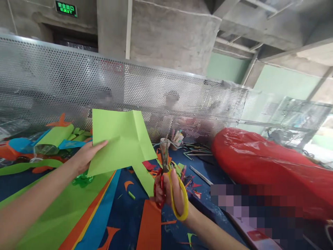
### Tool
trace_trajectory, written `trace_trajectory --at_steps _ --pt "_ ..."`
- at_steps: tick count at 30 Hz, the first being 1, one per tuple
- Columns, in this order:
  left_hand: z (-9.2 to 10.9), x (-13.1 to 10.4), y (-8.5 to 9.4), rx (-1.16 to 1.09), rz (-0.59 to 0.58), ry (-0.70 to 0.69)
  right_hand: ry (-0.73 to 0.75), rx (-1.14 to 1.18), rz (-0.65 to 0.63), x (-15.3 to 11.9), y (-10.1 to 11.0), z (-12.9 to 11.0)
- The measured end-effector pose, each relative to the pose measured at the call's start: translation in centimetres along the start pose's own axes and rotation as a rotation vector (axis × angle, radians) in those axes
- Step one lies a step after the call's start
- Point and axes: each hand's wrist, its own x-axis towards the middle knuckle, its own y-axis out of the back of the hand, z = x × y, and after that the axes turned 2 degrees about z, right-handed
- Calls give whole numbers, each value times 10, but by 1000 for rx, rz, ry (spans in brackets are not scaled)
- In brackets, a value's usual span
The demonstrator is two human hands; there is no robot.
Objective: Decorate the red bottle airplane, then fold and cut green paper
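A creased sheet of light green paper [119, 139] is raised over the table, its left edge pinched in my left hand [90, 152], thumb in front. My right hand [168, 191] grips scissors [164, 163] by their red and yellow handles, blades pointing up. The blades stand just right of the sheet, seemingly slightly apart, with no paper visible between them. A narrower green strip [144, 178] lies below the sheet, reaching toward my right hand.
Large green, orange and blue sheets [65, 205] cover the table's left. An orange strip [149, 225] lies in front. Paper scraps and a marker holder [177, 140] are behind the scissors. A red wrapped bundle [260, 163] fills the right, before a perforated metal screen [156, 83].
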Motion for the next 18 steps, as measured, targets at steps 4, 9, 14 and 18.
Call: trace_trajectory --at_steps 4,9,14,18 --pt "-6 7 7 -12 71 -21 -39 -239 -58 -13 -2 4" --pt "-9 7 9 -16 120 -69 -57 -524 -102 -32 -2 -6" --pt "-10 3 4 -5 75 -75 -45 -624 -68 -36 -1 -15" --pt "-11 4 -3 1 52 -82 -65 -590 -42 -32 5 -14"
